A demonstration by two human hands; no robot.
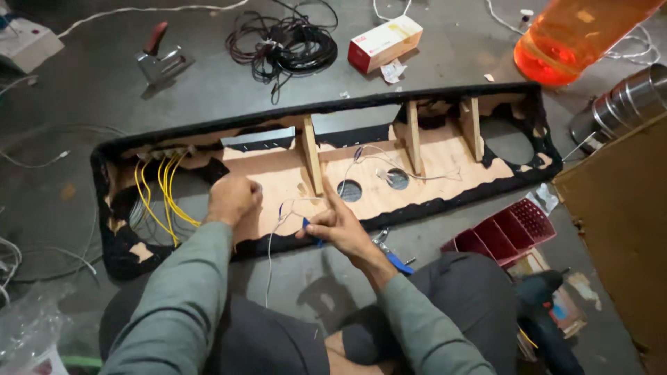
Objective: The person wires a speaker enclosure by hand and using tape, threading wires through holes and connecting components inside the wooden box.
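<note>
The long wooden panel [278,173], edged in black fabric, lies flat on the grey floor [90,90] in front of the seated person, open side up. Thin white wires [278,222] run across its plywood face near the centre.

Left hand [233,198]: closed in a loose fist, knuckles resting on the plywood just left of an upright wooden divider [310,153]. Whether it pinches a wire I cannot tell; the fingers are curled under.

Right hand [339,226]: index finger stretched up toward the divider, the other fingers pressed around a small blue-handled tool [310,229] at the panel's near edge, touching the white wires.

A bundle of yellow wires [160,194] fans down from a row of terminals at the panel's left end. Two round holes [349,189] sit right of the divider, with more loose wire beside them.

Judgement: the white wire looks slack; holding it steady with the fist while the tool works close to it would help avoid tugging its far end.

Further out: blue-handled pliers [392,253] by the right wrist, a red compartment tray [507,232], a cordless drill [549,312], a staple gun [160,59], coiled black cable [292,45], a red-and-white box [384,43], an orange bottle [577,35].
</note>
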